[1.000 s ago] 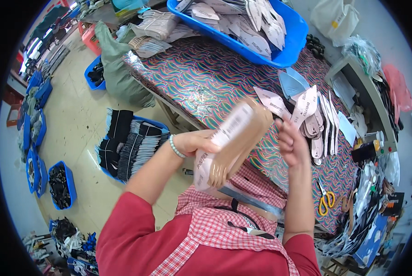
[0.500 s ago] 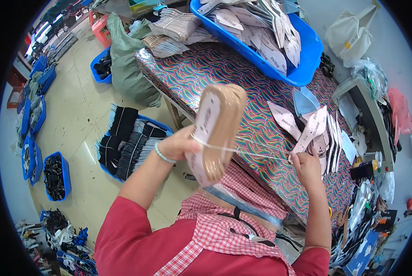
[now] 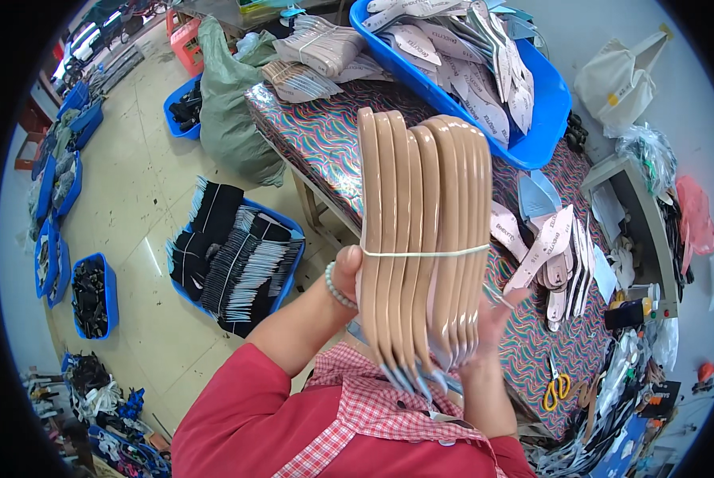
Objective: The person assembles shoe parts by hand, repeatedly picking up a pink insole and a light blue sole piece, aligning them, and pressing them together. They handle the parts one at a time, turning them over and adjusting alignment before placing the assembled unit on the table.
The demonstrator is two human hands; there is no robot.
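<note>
A bundle of tan insole boards, stacked on edge with glossy rims and bluish tips, is held up over the table's near edge. A thin pale elastic band crosses its middle. My left hand grips the bundle's left side, thumb in front and the other fingers hidden behind. My right hand is beside the lower right of the bundle, partly hidden by it and smeared by motion. Part of a white strand shows by its fingers. To the right, loose white-faced insole boards lie in a fanned heap.
The patterned table carries a blue tub of insole boards, tied bundles and yellow-handled scissors. Left of the table, a blue crate with black pieces and a green sack stand on the floor.
The bundle has turned so its stacked edges face me, and it has moved right. The band, earlier stretched out to my right hand, now lies across the boards. My right hand has come in beside the bundle.
</note>
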